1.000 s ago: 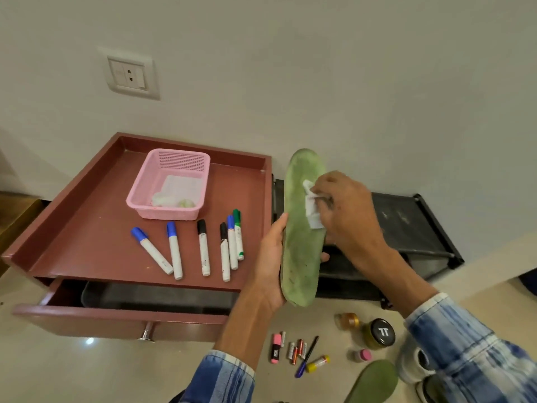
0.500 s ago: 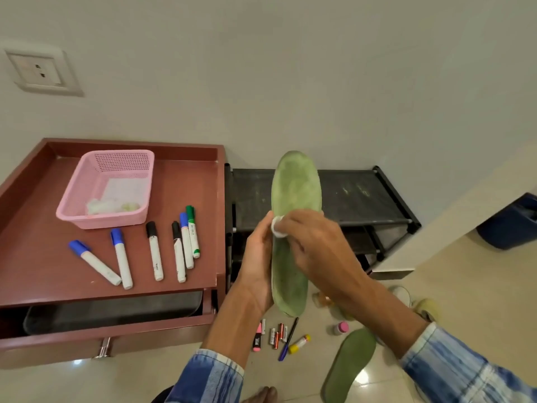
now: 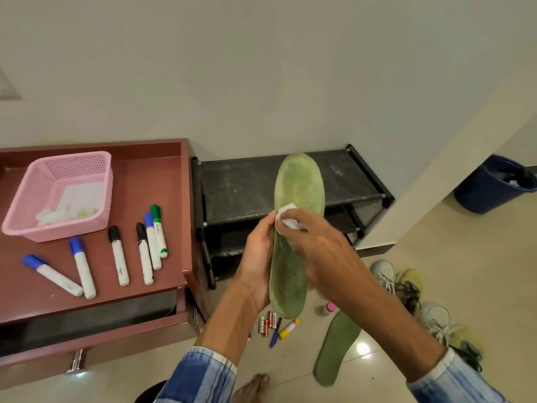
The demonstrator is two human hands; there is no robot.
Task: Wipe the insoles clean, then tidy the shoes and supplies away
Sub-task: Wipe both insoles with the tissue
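Left grip (image 3: pixel 257 266) clasps the scuffed green insole (image 3: pixel 299 181); right grip (image 3: pixel 316 251) pinches a crumpled white wipe (image 3: pixel 286 218) against it.

Left hand (image 3: pixel 257 257) grips insole (image 3: pixel 299 184), right hand (image 3: pixel 316 248) pinches wipe (image 3: pixel 286 218).

wipe (image 3: pixel 286 219) mostly under right hand (image 3: pixel 316 251) | left hand (image 3: pixel 258 257) fingers behind insole (image 3: pixel 299 184) | blue bin (image 3: pixel 488 193) cut by right edge | cabinet (image 3: pixel 162 181) cut at left edge | pink basket (image 3: pixel 72 165) contents too small to tell | shoes (image 3: pixel 436 319) partly behind right forearm
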